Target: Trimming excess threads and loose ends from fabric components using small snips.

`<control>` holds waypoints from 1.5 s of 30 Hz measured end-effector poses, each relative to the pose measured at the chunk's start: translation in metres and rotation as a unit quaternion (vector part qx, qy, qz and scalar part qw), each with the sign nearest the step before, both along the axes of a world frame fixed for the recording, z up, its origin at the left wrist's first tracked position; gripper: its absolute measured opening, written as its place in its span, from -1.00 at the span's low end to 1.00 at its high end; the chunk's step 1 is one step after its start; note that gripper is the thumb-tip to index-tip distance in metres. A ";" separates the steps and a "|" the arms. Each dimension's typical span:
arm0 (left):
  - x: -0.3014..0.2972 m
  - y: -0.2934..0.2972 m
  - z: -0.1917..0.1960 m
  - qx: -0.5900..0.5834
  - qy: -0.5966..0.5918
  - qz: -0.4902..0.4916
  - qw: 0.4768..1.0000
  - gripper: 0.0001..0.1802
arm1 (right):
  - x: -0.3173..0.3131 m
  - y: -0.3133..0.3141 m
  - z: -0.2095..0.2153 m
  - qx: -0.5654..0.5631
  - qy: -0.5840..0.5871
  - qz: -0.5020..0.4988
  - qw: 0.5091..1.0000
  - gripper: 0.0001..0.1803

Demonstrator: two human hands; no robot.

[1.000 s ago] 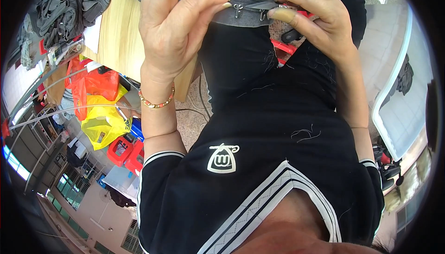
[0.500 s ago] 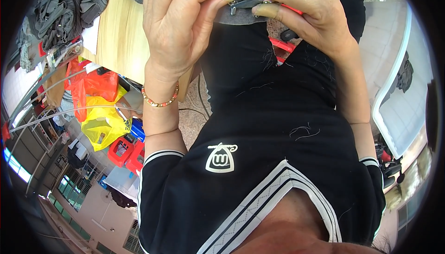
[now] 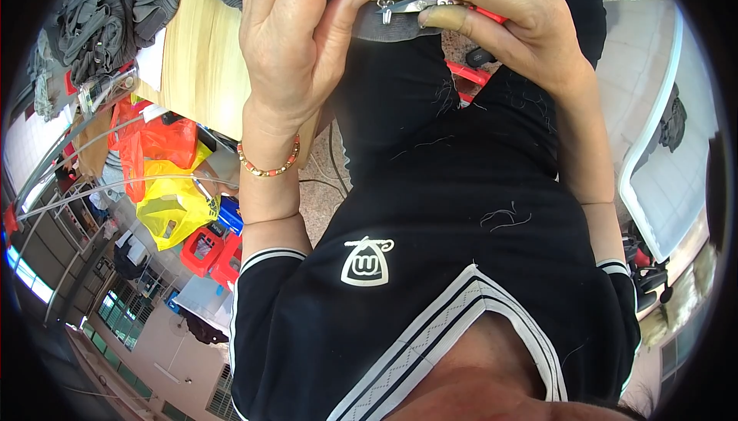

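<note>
My left hand (image 3: 296, 44) is closed in a pinch at the top of the view, on the edge of a grey ribbed knit fabric (image 3: 396, 30). Beside its thumb tip hangs a small metal zipper pull (image 3: 387, 16). Thread snips (image 3: 415, 6) with red on the handle sit in my right hand (image 3: 515, 17), the thumb below and the fingers above. Their bright blades stand a little apart and point left at the zipper pull, close to my left fingertips. Exactly what lies between the blades is too small to tell.
Grey garments (image 3: 123, 6) lie heaped at the far left by a pale wooden board (image 3: 204, 52). Below are a red plastic bag (image 3: 157, 140), a yellow bag (image 3: 173, 206) and a red plastic stool (image 3: 204, 252). A white-rimmed bin (image 3: 642, 167) stands at the right.
The blades of the snips have come apart, and more of their metal shows. My left hand has shifted very slightly; the fabric stays in about the same place.
</note>
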State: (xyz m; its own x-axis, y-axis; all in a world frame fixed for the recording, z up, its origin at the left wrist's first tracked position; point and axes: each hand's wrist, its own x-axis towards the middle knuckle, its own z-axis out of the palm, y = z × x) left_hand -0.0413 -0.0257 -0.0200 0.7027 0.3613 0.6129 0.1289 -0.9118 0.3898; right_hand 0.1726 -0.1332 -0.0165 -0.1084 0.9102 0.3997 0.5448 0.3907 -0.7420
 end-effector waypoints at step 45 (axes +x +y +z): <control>-0.019 0.013 -0.051 -0.221 -0.083 0.173 0.956 -0.74 | -0.002 0.045 -0.039 -0.092 0.327 -0.060 0.939 -0.68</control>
State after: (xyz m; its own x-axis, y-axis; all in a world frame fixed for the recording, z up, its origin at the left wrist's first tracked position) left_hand -0.0601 -0.0129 -0.0708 0.4011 0.8034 0.4400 0.2953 -0.5681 0.7681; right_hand 0.1701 -0.0879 -0.0552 0.2136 0.9601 0.1805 -0.0185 0.1887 -0.9819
